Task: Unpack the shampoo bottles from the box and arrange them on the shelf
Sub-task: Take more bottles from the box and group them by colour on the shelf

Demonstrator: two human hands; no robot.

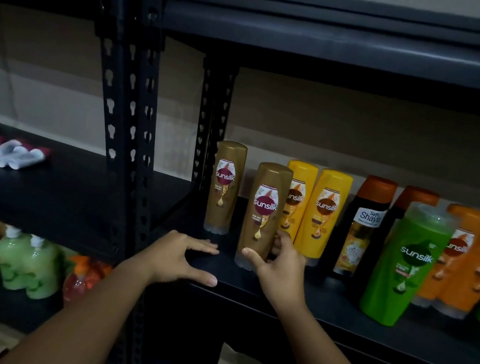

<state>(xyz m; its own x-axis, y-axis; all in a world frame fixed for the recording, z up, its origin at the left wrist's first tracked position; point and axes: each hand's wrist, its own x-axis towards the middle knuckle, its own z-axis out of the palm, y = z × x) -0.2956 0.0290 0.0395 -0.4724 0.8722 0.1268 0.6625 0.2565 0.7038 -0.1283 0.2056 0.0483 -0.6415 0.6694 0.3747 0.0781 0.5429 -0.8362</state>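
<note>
**Gold bottle held at the front of the dark shelf**

On the far left, white rolled items in dark red wrappers (7, 151) lie on the neighbouring black shelf board, and below them stand translucent green pump bottles (28, 264) beside an orange-topped clear bottle (84, 279). A black perforated steel upright (128, 136) divides that bay from the black metal shelf (307, 310) where the shampoo stands.

The left hand (180, 258) rests flat on the shelf's front edge, fingers straight and spread, its grip wide and holding nothing. Behind its fingertips, at the back left, a gold-brown Sunsilk shampoo bottle (225, 189) stands upright on its clear cap. Just to the right and nearer the front, a second gold-brown Sunsilk bottle (263, 215) also stands cap-down on the shelf; the right hand (278, 261) has its grip around the lower part, thumb across the front and fingers curled behind the right side.

Continuing right, two yellow Sunsilk bottles (323, 214) stand side by side behind the hand, then two black bottles with orange caps (362, 225), one behind the other. A green Sunsilk bottle (405, 264) stands nearest the front edge, and orange Sunsilk bottles (478, 265) follow it, with another green shape cut off at the right border.
</note>
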